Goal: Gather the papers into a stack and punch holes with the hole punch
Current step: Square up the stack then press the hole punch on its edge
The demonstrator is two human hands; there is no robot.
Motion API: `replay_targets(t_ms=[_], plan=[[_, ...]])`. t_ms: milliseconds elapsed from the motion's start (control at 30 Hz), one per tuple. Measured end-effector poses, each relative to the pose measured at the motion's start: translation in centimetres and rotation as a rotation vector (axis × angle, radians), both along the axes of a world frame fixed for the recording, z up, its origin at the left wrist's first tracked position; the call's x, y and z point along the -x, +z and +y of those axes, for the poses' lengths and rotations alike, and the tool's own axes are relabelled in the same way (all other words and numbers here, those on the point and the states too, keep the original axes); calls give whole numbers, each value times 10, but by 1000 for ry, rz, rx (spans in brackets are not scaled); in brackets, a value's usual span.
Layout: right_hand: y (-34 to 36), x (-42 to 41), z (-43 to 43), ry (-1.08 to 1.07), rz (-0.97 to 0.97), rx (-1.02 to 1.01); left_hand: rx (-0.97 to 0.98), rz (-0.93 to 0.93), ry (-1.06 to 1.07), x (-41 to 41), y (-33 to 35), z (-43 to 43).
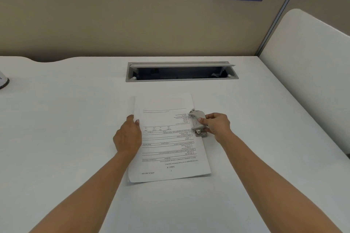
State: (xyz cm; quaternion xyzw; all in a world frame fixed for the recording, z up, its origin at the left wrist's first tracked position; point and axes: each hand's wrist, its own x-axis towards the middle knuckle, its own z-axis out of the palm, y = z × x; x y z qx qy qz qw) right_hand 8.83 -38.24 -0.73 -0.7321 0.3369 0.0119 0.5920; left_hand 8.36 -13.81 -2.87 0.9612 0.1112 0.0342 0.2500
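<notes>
- Hole punch [197, 122]: grey, seated on the right long edge of the paper stack [168, 142], near that edge's middle; the stack lies flat on the white desk [66, 138], printed side up
- Right hand [216, 125]: closed around the hole punch, thumb on its lever, fingers behind its body
- Left hand [128, 136]: flat and open, fingertips pressing the stack's left edge, opposite the punch
- Risk, misaligned holes: lower sheets show fanned at the stack's near left corner; an unsquared edge would likely punch unevenly
- Risk, slipping: pressing down without the left hand's hold could skew the sheets
- Cable tray [181, 72]: recessed beyond the stack, lid raised; interior dark, contents not discernible
</notes>
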Motion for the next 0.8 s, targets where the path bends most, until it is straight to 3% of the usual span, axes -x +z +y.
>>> replay_targets(t_ms=[400, 633, 800], plan=[[-4, 0, 0, -13, -8, -7, -135, -56, 7, 6, -17, -4], [-6, 0, -1, -11, -12, 12, -151, 28, 45, 5, -13, -6], [-6, 0, -1, -9, -17, 20, -166, -133, -63, 4, -15, -18]])
